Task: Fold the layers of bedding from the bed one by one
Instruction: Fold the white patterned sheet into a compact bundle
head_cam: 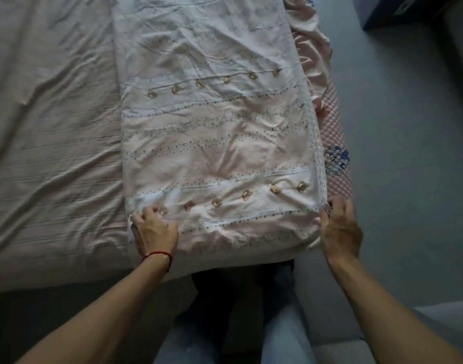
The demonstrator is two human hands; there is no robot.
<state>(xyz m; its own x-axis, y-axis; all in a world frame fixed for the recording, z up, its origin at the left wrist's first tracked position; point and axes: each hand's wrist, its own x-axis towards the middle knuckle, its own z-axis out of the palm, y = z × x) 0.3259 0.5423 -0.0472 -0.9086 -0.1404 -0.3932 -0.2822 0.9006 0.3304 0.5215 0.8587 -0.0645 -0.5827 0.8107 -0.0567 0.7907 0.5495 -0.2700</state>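
A pale pink and white patterned quilt [214,127], folded into a long strip, lies lengthwise on the right part of the bed. My left hand [154,229], with a red string at the wrist, grips the strip's near left corner. My right hand [339,227] grips its near right corner at the bed's edge. Under the quilt a pinkish striped sheet [52,132] covers the bed to the left.
A pink ruffled edge [313,56] and a quilted pink mattress side with a blue flower print [336,158] show along the bed's right side. Grey floor [398,153] lies to the right, with a dark box [408,9] at the top right. My legs stand at the bed's foot.
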